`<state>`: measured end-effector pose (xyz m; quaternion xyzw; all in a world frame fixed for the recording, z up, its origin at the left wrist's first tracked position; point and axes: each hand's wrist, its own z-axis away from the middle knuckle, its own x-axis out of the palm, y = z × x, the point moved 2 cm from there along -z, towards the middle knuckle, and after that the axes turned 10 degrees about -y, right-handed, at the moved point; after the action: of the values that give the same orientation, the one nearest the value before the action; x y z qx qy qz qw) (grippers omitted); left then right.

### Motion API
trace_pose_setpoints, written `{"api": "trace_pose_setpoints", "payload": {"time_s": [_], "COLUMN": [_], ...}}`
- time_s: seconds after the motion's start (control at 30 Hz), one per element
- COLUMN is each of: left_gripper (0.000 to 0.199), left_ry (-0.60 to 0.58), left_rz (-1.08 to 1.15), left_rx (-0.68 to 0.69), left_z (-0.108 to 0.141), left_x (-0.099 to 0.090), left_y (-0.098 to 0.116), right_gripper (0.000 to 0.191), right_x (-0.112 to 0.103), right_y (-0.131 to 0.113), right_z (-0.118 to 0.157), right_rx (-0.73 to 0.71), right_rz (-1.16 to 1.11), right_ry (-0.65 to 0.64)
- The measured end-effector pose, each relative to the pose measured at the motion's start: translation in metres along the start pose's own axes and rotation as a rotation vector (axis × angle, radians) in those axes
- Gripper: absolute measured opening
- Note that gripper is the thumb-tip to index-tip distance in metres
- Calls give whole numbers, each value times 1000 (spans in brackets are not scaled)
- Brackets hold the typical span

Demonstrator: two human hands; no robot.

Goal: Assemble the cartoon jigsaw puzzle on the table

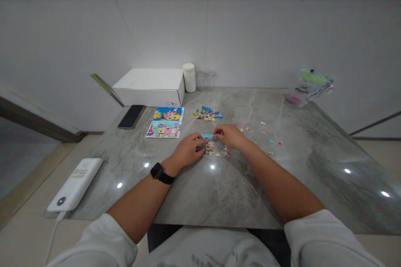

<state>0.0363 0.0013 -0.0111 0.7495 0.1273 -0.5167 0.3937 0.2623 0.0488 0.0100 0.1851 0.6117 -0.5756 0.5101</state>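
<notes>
A partly assembled jigsaw puzzle [216, 148] with a colourful cartoon picture lies on the table in front of me, a bare patch showing in its right half. My left hand [189, 150], with a black watch on its wrist, rests at the puzzle's left side, fingers stretched onto it. At the upper edge my right hand [228, 135] has its fingers pinched together on a small jigsaw piece, mostly hidden under the fingertips. Beyond the hands is a heap of loose jigsaw pieces [206, 114]. Several single pieces [271, 141] are scattered to the right.
Two cartoon picture cards [163, 129] and a phone [131, 117] lie to the left. Along the wall stand a white box [150, 85], a white bottle [189, 78] and two clear glasses [211, 81]. A plastic bag [308, 87] sits back right; a corded white power bank [75, 184] lies left.
</notes>
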Motion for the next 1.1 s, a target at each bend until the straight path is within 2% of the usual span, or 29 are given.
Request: {"api": "trace_pose_setpoints", "payload": {"time_s": [0.13,0.4,1.1], "left_gripper": [24,28,25], "left_ry": [-22,-62,-82], "left_rz": [-38,-30,-13], "left_rx": [47,86,81], "left_z": [0,1,2], "left_x": [1,1,5], "left_y": [4,6,3], "right_gripper": [13,13,14], "right_x": [11,15,19], "right_y": [1,2,-9], "right_z": [1,-2,2], "right_rx": [5,12,22], "right_rz": [86,88,226], "right_ry": [-51,-64,-36]}}
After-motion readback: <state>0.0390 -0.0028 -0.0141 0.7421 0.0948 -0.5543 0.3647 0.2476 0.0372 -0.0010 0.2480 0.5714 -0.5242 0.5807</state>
